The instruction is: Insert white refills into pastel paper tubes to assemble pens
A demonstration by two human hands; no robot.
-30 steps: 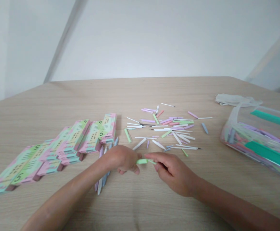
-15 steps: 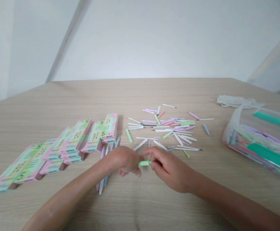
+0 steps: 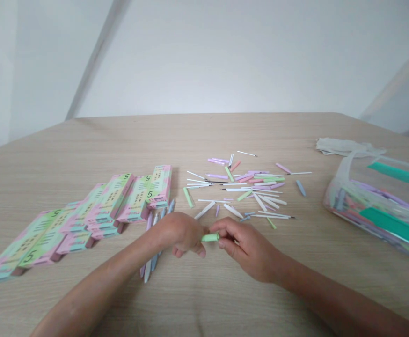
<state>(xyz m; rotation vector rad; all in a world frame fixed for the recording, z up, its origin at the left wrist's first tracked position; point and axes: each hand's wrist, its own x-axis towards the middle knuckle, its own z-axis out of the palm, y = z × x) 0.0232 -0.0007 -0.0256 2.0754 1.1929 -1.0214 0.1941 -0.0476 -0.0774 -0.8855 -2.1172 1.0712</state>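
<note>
A light green pen barrel [image 3: 209, 238] lies level between my two hands, just above the table. My left hand [image 3: 186, 234] is closed round its left end, the back of the hand hiding most of the grip. The fingers of my right hand [image 3: 243, 245] are bent together at the barrel's right end; whether they also pinch a small part there is hidden. Under my left wrist several assembled pens [image 3: 148, 271], lilac, white and blue, lie side by side. Beyond my hands are scattered white refills [image 3: 273, 216] and coloured pen barrels [image 3: 188, 197].
Pastel pen boxes [image 3: 109, 199] are lined up in overlapping stacks on the left. At the right stands a clear plastic bag [image 3: 345, 187] with green strips, full of pen parts. A whitish cloth or glove [image 3: 348, 146] rests behind it. A pale wall rises past the wooden table [image 3: 204, 135].
My right fingertips have shifted slightly at the barrel's right end, and more of that end shows. My left hand keeps its hold, and the parts on the table stay put.
</note>
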